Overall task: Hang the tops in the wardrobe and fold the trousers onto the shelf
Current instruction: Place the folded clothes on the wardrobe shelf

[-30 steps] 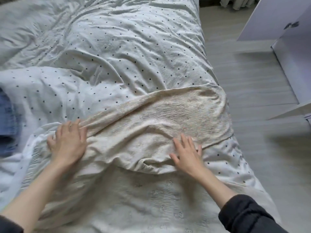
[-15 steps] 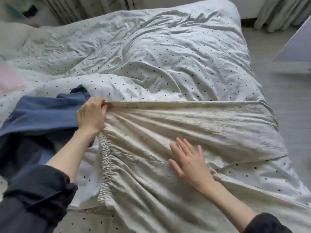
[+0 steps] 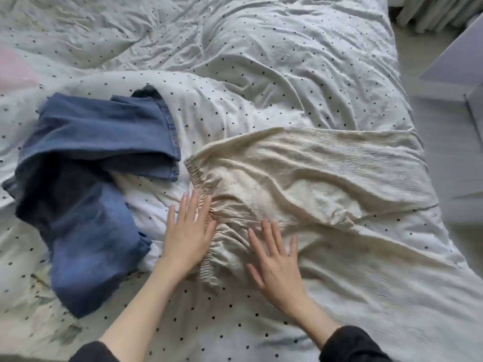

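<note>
At the left of the frame a crumpled blue denim garment (image 3: 86, 184) lies on the polka-dot bed (image 3: 261, 74), while your left hand (image 3: 188, 235) and right hand (image 3: 277, 259) press flat, fingers straight, on the cream crinkled elastic-waist trousers (image 3: 326, 178) spread centre-right.

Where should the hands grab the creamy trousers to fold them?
Probably the gathered elastic waistband of the creamy trousers, coming from the left. It is the thick edge right by both flat hands, left and right, and the legs trail off to the right across the bed, so lifting the waistband over towards them should fold the trousers neatly.
</note>
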`<state>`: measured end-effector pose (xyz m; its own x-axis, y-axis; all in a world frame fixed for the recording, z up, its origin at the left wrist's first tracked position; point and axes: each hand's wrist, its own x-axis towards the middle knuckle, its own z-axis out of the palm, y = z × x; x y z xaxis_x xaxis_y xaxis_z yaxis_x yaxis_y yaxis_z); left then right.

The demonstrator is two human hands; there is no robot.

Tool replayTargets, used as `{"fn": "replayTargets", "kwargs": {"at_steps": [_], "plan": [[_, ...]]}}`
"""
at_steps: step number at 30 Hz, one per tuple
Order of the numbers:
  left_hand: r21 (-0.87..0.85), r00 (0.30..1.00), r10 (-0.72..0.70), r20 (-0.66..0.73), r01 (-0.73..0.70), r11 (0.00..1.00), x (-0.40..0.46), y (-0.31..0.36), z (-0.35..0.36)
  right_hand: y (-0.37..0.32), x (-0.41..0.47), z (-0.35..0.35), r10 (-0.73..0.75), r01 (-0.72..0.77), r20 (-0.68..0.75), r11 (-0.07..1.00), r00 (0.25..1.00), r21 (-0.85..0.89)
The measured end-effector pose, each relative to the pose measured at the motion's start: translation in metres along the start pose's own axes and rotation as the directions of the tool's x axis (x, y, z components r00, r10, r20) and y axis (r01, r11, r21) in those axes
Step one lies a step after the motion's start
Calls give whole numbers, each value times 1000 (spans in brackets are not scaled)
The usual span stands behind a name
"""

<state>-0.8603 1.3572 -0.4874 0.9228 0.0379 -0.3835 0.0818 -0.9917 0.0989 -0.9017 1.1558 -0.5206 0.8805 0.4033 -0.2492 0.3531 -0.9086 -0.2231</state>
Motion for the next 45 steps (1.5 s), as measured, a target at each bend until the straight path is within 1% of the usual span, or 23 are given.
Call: {"fn": "replayTargets", "kwargs": {"at_steps": [2,4,5,6,7,8,9,11,13,16,18,19,21,23,25,28,30,32,34,36,39,43,45], "plan": [[-18,986,40,-163,-43,999,-11,1,1,0,-14,6,33,-33,19,999,999,23],[0,925,138,-354,-147,989,-31,11,8,4,-31,9,53,-54,48,998,997,27],[39,886,226,-404,-230,972,-44,18,15,9,-40,11,59,-61,61,998,996,30],[102,852,345,-394,-333,937,-58,28,23,15,-50,10,81,-85,107,996,991,32],[174,808,480,-341,-448,877,-73,39,33,24,-64,14,118,-121,140,992,983,18],[232,774,582,-249,-535,812,-82,45,42,31,-70,15,161,-166,192,986,968,11],[262,755,640,-144,-594,761,-91,54,54,41,-84,17,210,-216,218,976,953,2],[315,746,666,0,-632,708,-98,67,74,65,-103,16,287,-287,216,957,933,-31],[367,778,627,42,-595,715,-97,80,85,93,-128,17,315,-323,290,946,904,-19],[348,879,470,83,-468,813,-88,90,93,125,-162,18,338,-356,360,934,869,-17],[363,898,438,32,-419,832,-84,95,103,149,-188,27,320,-342,419,939,850,-23],[360,898,439,-21,-403,841,-83,99,107,161,-200,31,290,-294,433,954,854,-58],[295,922,374,-99,-332,896,-81,102,107,178,-211,37,246,-224,388,969,888,-102],[182,954,241,-179,-208,961,-86,118,107,198,-219,42,258,-231,257,964,931,-130],[91,960,141,-241,-122,988,-93,134,104,215,-221,36,264,-241,170,960,949,-144],[-19,938,20,-345,-29,999,-103,145,97,242,-220,19,340,-334,40,937,940,-102],[-108,904,-114,-412,76,991,-102,147,85,261,-213,-1,448,-448,17,894,894,23],[-223,851,-249,-463,160,962,-94,150,63,281,-199,-22,550,-544,-26,831,835,114],[-298,803,-312,-507,176,938,-77,155,40,298,-177,-44,620,-602,-58,777,783,183],[-311,759,-311,-572,149,938,-50,161,14,312,-148,-67,698,-661,-50,697,714,279],[-279,704,-249,-665,76,957,3,168,-22,330,-96,-98,777,-696,-43,585,628,416],[-233,704,-235,-670,101,967,71,164,-56,349,-29,-122,787,-682,-54,565,615,464],[-260,733,-269,-624,129,957,96,159,-65,356,7,-129,783,-673,-61,569,620,473]]}}
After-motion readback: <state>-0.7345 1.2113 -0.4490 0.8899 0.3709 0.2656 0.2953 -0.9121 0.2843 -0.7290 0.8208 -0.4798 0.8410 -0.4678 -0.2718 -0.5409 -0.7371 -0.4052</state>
